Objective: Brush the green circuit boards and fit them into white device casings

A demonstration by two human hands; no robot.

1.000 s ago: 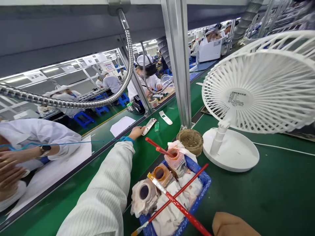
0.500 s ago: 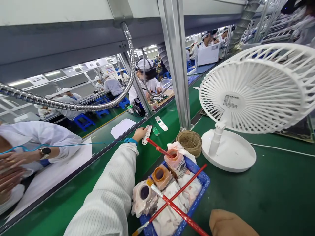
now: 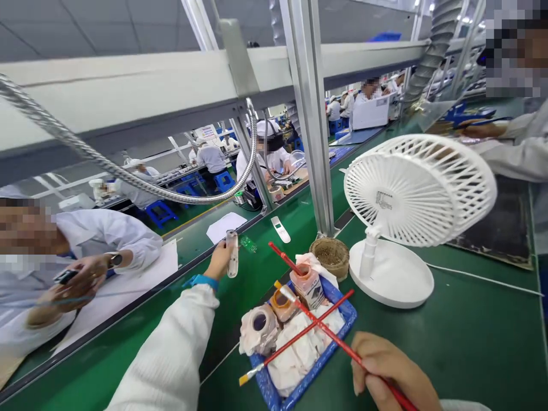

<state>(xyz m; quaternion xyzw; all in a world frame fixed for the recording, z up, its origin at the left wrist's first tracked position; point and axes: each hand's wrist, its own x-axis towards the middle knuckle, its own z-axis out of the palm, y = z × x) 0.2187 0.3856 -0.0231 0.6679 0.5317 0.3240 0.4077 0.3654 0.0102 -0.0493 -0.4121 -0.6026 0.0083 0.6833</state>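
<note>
My left hand (image 3: 218, 260) grips a long, pale metal-and-white casing strip (image 3: 232, 254) and holds it upright above the green bench mat (image 3: 180, 337). A small green circuit board (image 3: 248, 244) lies just beyond it, next to a white handset-shaped casing (image 3: 280, 229). My right hand (image 3: 385, 371) is closed on a red-handled paintbrush (image 3: 338, 337), whose bristles reach over a blue tray (image 3: 342, 317). The tray holds rags, several open jars and a second red brush (image 3: 295, 337). A red stick stands in a pink-stained bottle (image 3: 307, 287).
A white desk fan (image 3: 419, 191) and a woven bowl (image 3: 329, 258) stand beyond the tray. A white paper sheet (image 3: 226, 227) lies on the bench. Co-workers sit across the divider and at the right, with a metal post (image 3: 317, 142) and a flexible metal hose (image 3: 128, 171) overhead.
My left hand has lifted the casing strip off the bench. My right hand has moved in from the corner and taken the red brush. The view has tilted upward.
</note>
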